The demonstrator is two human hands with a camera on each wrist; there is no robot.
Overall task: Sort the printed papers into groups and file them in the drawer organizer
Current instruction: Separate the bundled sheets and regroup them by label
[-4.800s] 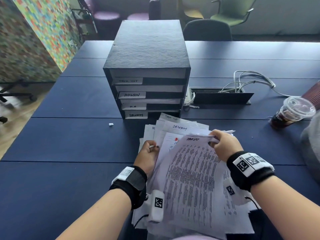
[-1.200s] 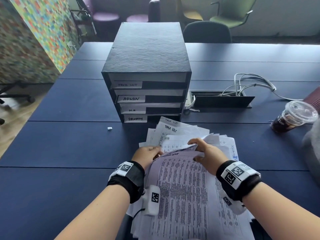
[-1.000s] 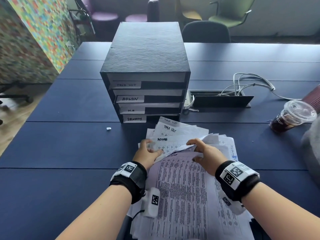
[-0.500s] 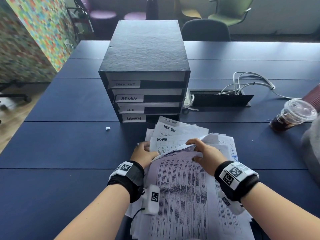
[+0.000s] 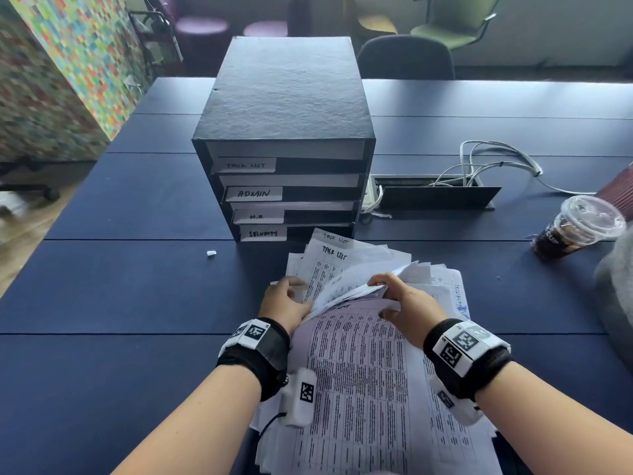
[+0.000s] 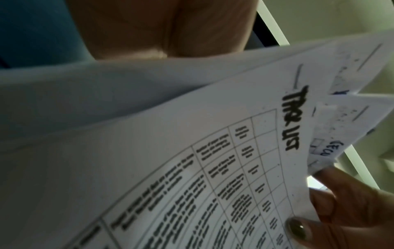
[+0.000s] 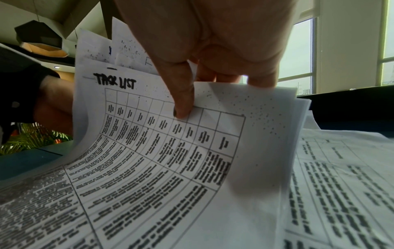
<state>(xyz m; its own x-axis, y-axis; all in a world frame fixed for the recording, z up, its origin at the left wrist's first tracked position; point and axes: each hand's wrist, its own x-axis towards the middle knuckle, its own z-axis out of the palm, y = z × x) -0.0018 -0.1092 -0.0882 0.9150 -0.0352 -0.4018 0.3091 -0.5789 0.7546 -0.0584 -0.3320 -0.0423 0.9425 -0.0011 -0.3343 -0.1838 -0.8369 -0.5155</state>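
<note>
a: nearest us, what's under the wrists?

b: a loose stack of printed papers [image 5: 363, 389] lying on the dark blue table [image 5: 120, 286], right at the near edge. the top sheet is a dense grid of text, and both forearms come in over it.

a: and the hands themselves?

b: the right hand [image 5: 407, 303] has its fingers curled over a bunch of lifted sheet edges, thumb underneath, so it's pinching that bunch up off the stack. in the right wrist view one fingertip presses on a sheet headed "task list" [image 7: 149, 134], which is bent upward. the left hand [image 5: 286, 303] is at the left edge of the same fan, fingers curled round the sheets; the left wrist view shows fingertips with dark polish behind the edge of a "task list" page.

a: anything beyond the hands?

b: more sheets splay out past the fingers, two with "task list" handwritten at the top, and one on the right with blue writing along its edge. just behind them stands the black drawer organizer [image 5: 284, 108], its bottom front nearly touching the farthest sheet. four drawers, labelled top to bottom "task list", "admin", "h.r", "security".

a: and off to the sides?

b: a tiny white scrap [image 5: 211, 253] left of the papers. to the right, an iced drink cup [image 5: 579, 226] with a clear lid, and behind it a cable hatch [image 5: 435, 197] with white cables [image 5: 496, 159]. chairs [image 5: 404, 58] stand past the far edge.
</note>
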